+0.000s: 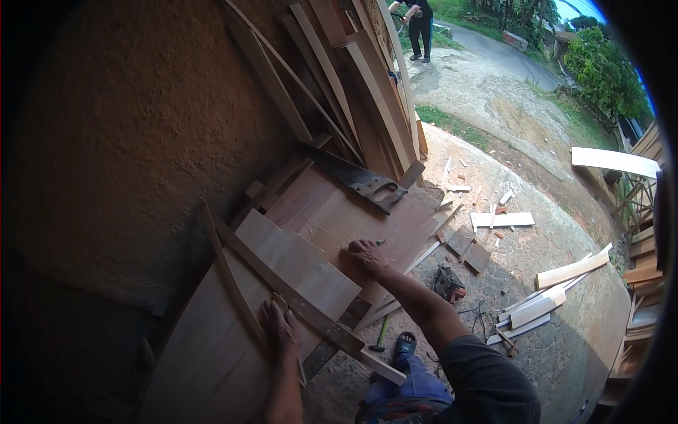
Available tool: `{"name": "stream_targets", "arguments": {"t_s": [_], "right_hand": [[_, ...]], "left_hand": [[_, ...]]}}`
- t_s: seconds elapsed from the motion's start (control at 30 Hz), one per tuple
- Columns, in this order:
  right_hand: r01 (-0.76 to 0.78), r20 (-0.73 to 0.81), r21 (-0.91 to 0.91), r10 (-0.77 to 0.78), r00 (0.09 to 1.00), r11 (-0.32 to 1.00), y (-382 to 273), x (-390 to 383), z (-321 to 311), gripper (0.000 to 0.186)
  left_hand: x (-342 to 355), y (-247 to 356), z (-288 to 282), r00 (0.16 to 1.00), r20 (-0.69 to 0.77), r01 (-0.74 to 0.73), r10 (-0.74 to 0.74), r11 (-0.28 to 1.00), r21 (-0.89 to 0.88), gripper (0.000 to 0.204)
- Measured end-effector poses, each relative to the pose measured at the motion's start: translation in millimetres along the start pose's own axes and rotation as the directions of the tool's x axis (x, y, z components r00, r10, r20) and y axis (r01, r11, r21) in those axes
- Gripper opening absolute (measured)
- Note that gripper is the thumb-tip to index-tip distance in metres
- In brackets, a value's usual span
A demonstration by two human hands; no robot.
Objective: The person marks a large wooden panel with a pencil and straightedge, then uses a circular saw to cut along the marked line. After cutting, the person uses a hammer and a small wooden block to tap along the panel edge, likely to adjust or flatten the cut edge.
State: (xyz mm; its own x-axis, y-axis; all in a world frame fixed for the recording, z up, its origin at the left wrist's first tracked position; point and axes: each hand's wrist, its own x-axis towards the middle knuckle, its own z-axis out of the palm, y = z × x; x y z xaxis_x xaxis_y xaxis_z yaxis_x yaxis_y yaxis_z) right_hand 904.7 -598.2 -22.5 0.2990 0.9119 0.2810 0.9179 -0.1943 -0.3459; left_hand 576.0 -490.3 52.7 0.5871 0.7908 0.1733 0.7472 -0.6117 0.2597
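My right hand (367, 257) is closed on the wooden work surface (332, 201), just past the end of a short wide board (296, 256). A small dark tip shows beyond its fingers; what it belongs to I cannot make out. Lower and to the left, my left hand (281, 326) lies with fingers stretched out between a long narrow plank (311, 316) and a thin curved wooden strip (236, 290). Its fingertips are by the plank's edge. A handsaw (360, 185) with a wooden handle rests flat on the surface, beyond my right hand.
Tall boards (332, 78) lean against the rough wall (155, 127). On the concrete floor lie a power tool (448, 283) with its cord, a green-handled hammer (382, 333), wood blocks (468, 249) and offcuts (537, 309). A person (420, 32) stands outside, far off.
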Motion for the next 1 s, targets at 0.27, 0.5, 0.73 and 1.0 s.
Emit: {"name": "stream_targets", "arguments": {"t_s": [0.27,0.5,0.73,1.0], "right_hand": [[-0.325,-0.352,0.144,0.355,0.866,0.935,-44.9,-93.0,-59.3,0.046],[-0.718,0.09,0.269,0.725,0.683,0.643,-46.7,-352.9,0.2,0.043],[-0.783,0.542,0.114,0.622,0.565,0.612,16.6,-469.5,75.9,0.027],[-0.756,0.655,-0.041,0.589,0.474,0.653,158.3,-483.7,198.9,0.026]], "left_hand": [[0.9,-7.3,14.4,0.998,-0.022,-0.049,0.051,0.995,0.089,0.058],[5.0,-2.7,12.7,0.999,0.02,-0.046,0.045,0.995,0.088,0.062],[-3.0,-12.1,20.0,0.999,0.041,0.026,-0.026,1.0,-0.007,0.063],[2.8,-15.6,21.1,0.975,0.107,0.209,-0.194,0.968,-0.143,0.067]]}}
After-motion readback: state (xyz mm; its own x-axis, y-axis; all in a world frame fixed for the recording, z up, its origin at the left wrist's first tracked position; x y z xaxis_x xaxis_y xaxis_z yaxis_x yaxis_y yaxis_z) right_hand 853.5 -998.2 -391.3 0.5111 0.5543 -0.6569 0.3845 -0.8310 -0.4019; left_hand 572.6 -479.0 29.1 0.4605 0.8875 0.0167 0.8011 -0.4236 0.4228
